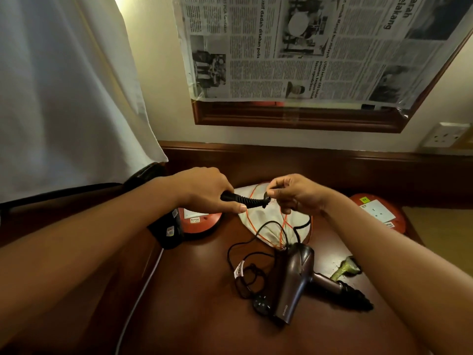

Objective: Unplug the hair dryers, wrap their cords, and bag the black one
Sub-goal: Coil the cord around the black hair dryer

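Both forearms were bare, no sleeves reaching the wrists; the left hand and right hand wore no rings.

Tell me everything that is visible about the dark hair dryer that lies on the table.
The hair dryer has a dark brown, slightly glossy body that looks like plastic. It lies on its side on the wooden table, with the barrel running from the cloth bag toward the viewer. Its handle sticks out to the right and ends in a black ribbed cord sleeve. A black cord with a white tag lies in loose loops to its left, beside a round black plug. Neither hand touches it.
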{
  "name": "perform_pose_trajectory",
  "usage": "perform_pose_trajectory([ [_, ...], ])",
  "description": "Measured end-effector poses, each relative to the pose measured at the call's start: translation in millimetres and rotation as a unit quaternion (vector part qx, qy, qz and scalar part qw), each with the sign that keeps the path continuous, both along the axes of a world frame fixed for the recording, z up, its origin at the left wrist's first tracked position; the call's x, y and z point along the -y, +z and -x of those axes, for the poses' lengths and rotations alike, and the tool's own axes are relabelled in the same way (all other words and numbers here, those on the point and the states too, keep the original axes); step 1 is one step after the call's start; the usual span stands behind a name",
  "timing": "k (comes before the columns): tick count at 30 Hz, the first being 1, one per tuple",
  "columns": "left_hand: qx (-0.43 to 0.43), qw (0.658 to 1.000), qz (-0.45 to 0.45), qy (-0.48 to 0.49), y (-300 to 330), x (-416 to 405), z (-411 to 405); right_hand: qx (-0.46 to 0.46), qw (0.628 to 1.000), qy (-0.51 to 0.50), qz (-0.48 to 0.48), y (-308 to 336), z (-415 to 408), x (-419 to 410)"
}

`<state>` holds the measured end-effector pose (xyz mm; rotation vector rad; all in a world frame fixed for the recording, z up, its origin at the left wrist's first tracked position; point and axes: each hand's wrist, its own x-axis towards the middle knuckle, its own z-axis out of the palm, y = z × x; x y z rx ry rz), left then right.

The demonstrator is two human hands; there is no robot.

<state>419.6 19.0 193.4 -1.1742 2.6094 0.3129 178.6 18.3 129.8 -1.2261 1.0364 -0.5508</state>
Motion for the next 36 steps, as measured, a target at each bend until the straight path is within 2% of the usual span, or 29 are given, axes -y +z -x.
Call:
perform_pose_trajectory([
  [3,0.069,0.997,0.026,-0.03,-4,3,4,-0.074,0.996,0.02,0.041,15,-5,8],
  [5,0.097,0.993,0.039,-0.047,-8,5,6,-0.138,0.985,0.031,0.102,25,-11,10],
  [9,0.101,0.994,0.035,-0.031,-17,10,5,-0.253,0.928,0.043,0.272,38,-27,4],
  [13,0.061,0.997,-0.001,0.036,-24,16,4,-0.286,0.893,-0.006,0.347,37,-33,-9],
  [19,0.01,0.991,-0.063,0.114,-40,28,1,-0.279,0.865,-0.097,0.406,22,-38,-38],
  [22,-0.017,0.99,-0.044,0.135,-43,29,0,-0.257,0.866,-0.15,0.403,5,-43,-50],
  [26,-0.041,0.984,-0.018,0.171,-45,28,3,-0.203,0.894,-0.225,0.331,-17,-54,-70],
  [29,-0.072,0.977,-0.027,0.199,-45,26,3,-0.078,0.934,-0.236,0.256,-33,-62,-83],
  [31,-0.096,0.972,-0.049,0.207,-42,23,2,0.01,0.948,-0.24,0.21,-39,-64,-86],
  [36,-0.134,0.968,-0.064,0.203,-31,16,3,0.077,0.961,-0.239,0.112,-45,-66,-86],
])
